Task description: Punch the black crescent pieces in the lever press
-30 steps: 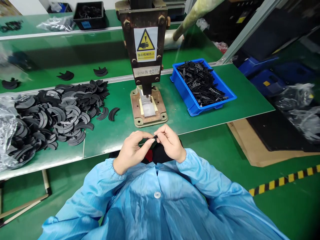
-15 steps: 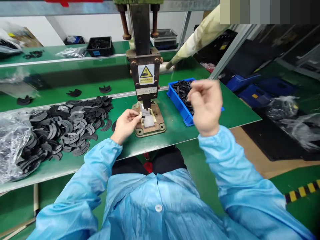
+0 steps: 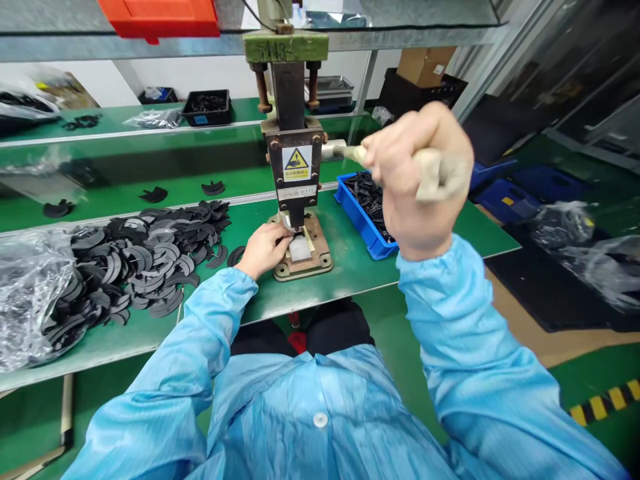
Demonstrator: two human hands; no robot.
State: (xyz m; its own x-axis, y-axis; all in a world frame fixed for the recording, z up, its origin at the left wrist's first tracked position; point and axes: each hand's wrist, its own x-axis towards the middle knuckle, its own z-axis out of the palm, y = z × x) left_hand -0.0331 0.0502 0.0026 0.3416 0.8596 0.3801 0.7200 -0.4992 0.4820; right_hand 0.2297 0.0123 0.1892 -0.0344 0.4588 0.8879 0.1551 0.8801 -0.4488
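Observation:
My right hand [image 3: 417, 183] is wrapped round the padded lever handle [image 3: 445, 175] of a bench press [image 3: 295, 160]; the handle's hollow end sticks out of the fist. Under the press ram [image 3: 297, 215], the fingers of my left hand [image 3: 267, 249] are pinched together at the fixture on the base plate [image 3: 320, 257]. A small black part [image 3: 299, 234] shows at those fingertips, mostly hidden by the fingers and ram. The ram's tip is just above or on this part; I cannot tell which.
Left of the press lies a heap of curved black pieces [image 3: 150, 257], partly under a clear plastic bag [image 3: 30, 293]. A blue bin [image 3: 373, 240] of thin black parts stands to the right. A black tray [image 3: 206, 110] sits on the back shelf, and a red bin [image 3: 160, 17] hangs above.
My right hand has closed round the lever handle, and the lever has swung down towards me. The left hand has moved its fingers further under the ram. The view has tilted up slightly.

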